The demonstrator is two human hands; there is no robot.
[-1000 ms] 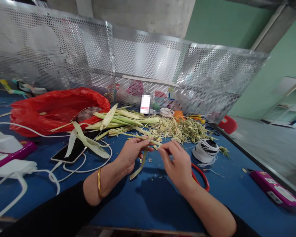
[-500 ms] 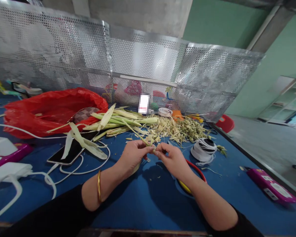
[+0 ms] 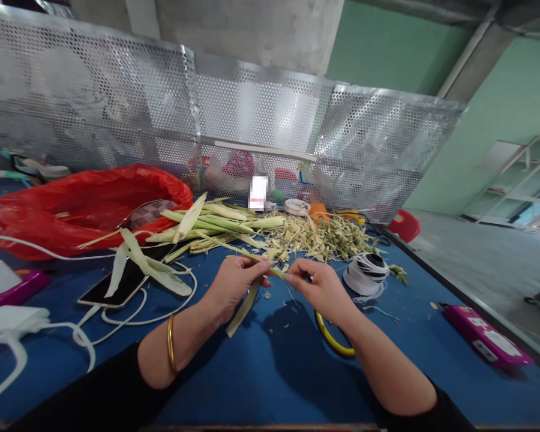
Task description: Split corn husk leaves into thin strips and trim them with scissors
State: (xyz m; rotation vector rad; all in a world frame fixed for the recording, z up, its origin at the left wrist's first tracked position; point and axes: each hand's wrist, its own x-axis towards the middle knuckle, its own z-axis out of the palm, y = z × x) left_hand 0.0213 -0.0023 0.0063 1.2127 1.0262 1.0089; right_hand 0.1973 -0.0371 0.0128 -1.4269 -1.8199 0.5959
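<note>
My left hand [image 3: 234,285] pinches a long pale green leaf strip [image 3: 242,305] above the blue table [image 3: 261,366]; the strip's loose end hangs down toward the table. A gold bangle sits on that wrist. My right hand [image 3: 320,287] pinches the same strip just to the right, fingertips almost meeting the left ones. Behind the hands lies a bundle of green stalks [image 3: 216,223] and a heap of shredded leaf trimmings [image 3: 328,235].
A red plastic bag [image 3: 85,204] lies at back left, a phone [image 3: 121,282] with white cables in front of it. A spool of white string [image 3: 364,271], scissors with yellow handles [image 3: 330,339] and a pink device [image 3: 481,341] lie to the right. Perforated metal screen behind.
The hands drew together half a second ago, then parted slightly; the strip's loose end hangs below my left hand again. The camera view shifted right.
</note>
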